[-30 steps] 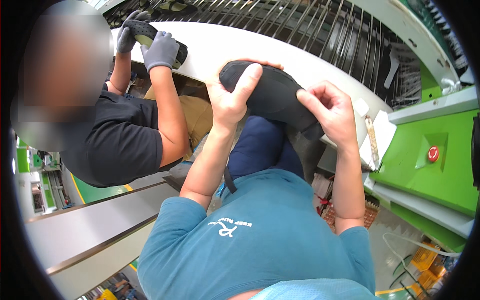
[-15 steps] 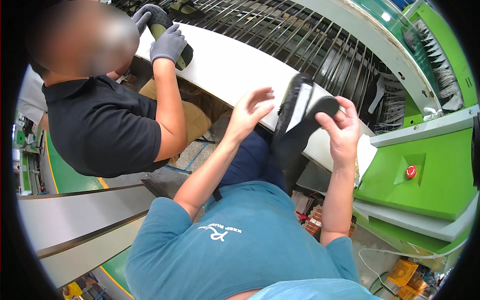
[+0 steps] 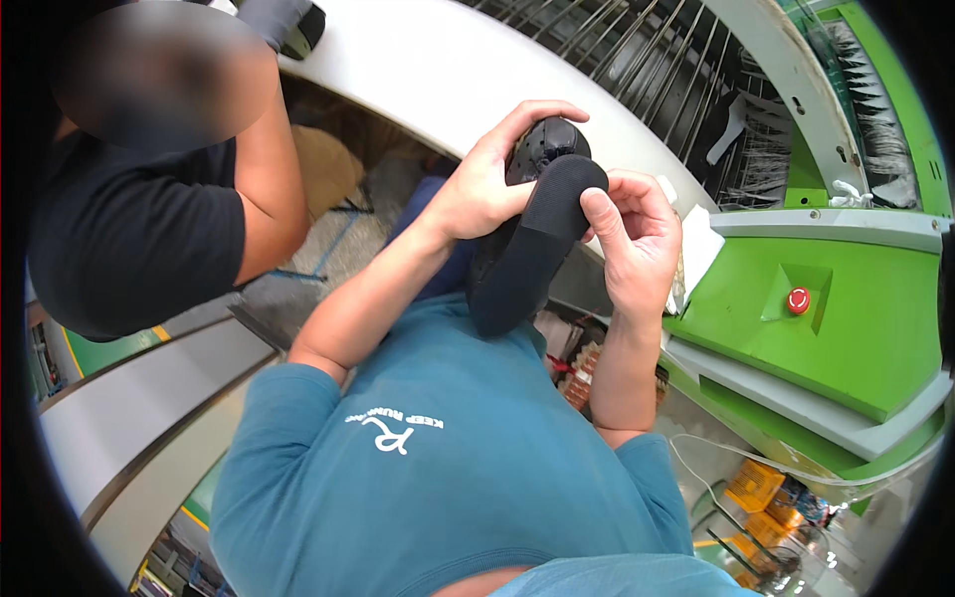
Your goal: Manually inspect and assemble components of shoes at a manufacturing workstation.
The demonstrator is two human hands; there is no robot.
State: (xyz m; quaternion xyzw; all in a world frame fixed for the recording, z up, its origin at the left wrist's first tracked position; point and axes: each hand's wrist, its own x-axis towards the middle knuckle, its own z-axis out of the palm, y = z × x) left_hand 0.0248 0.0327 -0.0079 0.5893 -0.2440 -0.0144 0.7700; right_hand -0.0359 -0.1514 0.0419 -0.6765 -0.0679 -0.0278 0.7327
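A black shoe [image 3: 553, 141] with a perforated rounded end is held over my lap, in front of the white bench. My left hand [image 3: 479, 184] is closed around its left side, fingers over the far end and thumb toward the middle. Along the shoe lies a flat black insole-like piece [image 3: 542, 224], textured at its far end and smoother toward me. My right hand [image 3: 637, 234] pinches the far right edge of this piece between thumb and fingers. The piece covers much of the shoe, so how far they touch is hidden.
A white bench [image 3: 398, 60] curves along a rack of metal rods [image 3: 637, 50]. At right stands a green machine [image 3: 826, 338] with a red button [image 3: 799, 300]. A co-worker's gloved hand [image 3: 274, 20] holds another shoe at upper left. Orange crates [image 3: 754, 486] sit lower right.
My left hand, open and apart from the shoe before, has closed around it. The shoe and insole-like piece have come nearer my body, and the white area between them is now covered.
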